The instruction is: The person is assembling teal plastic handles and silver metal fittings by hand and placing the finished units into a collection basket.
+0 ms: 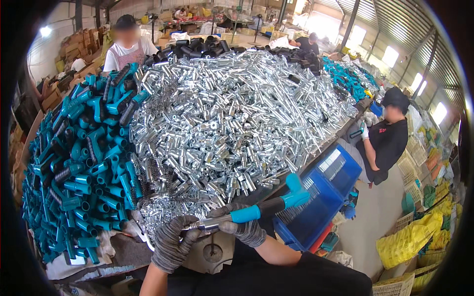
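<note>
Across my front, both hands hold a teal and black gun-shaped tool [247, 213] with a silver metal front end; its bent teal end points up and to the right. My left hand [173, 244], in a grey knit glove, has its fingers closed around the narrow metal tip. My right hand [244, 229], gloved alike, grips the metal barrel just behind it, the fingers partly hidden by the tool. Just beyond my hands lie a heap of small springs and fittings [173, 209] and a big pile of silver metal parts [217, 133].
Teal and black tool bodies [84, 163] are heaped at the left. Beside the table at right stand blue crates [316, 202]. A worker [390, 138] in black holds a teal piece there; another person [127, 47] stands behind the pile. Yellow sacks [410, 239] lie at far right.
</note>
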Demonstrator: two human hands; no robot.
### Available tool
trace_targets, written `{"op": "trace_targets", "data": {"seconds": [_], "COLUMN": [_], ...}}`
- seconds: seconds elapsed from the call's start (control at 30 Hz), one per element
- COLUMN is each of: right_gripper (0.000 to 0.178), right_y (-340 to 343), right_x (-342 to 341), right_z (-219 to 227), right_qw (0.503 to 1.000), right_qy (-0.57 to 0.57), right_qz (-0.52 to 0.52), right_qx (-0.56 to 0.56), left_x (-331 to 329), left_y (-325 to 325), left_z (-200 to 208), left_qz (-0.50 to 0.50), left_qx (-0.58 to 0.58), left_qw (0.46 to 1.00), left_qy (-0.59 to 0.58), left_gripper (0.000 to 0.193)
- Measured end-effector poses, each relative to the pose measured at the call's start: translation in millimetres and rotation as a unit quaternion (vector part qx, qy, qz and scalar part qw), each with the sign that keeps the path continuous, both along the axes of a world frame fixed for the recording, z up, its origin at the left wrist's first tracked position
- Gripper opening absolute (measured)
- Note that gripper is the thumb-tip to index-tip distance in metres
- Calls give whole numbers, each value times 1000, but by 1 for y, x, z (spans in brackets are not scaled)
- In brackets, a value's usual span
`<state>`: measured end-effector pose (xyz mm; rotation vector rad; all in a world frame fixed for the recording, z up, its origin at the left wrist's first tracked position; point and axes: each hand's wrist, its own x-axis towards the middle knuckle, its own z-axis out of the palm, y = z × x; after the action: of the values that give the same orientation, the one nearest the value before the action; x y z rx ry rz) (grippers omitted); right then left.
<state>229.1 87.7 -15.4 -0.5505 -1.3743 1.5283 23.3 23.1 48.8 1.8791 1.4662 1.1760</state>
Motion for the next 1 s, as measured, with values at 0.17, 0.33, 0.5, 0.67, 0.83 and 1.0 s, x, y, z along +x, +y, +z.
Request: {"op": "trace_targets", "data": {"seconds": [0.17,0.33,0.5,0.67,0.83,1.0], "right_gripper": [39,34,40,43,43,43], "right_y": [0,-4,-11,-14,-15,-14], "right_x": [4,7,-1,-7,-3,-7], "right_z": [0,14,1,3,-3,3], "right_qw": [999,993,978,971,973,982], "right_qy": [4,-48,99,131,86,14], "right_qz": [46,29,65,36,59,-7], "right_qx": [-12,103,-170,-195,-208,-188], "left_x": [10,4,7,13,6,5], "left_y": [-8,-8,-1,0,7,11], "left_z": [-2,-9,9,19,15,13], "left_qz": [35,24,-10,-1,-84,-74], "left_qx": [-98,-325,18,16,106,-173], "left_qw": [993,910,998,1000,988,976], "left_qy": [-63,-259,61,-2,69,-112], "left_gripper": [34,43,31,24,33,42]}}
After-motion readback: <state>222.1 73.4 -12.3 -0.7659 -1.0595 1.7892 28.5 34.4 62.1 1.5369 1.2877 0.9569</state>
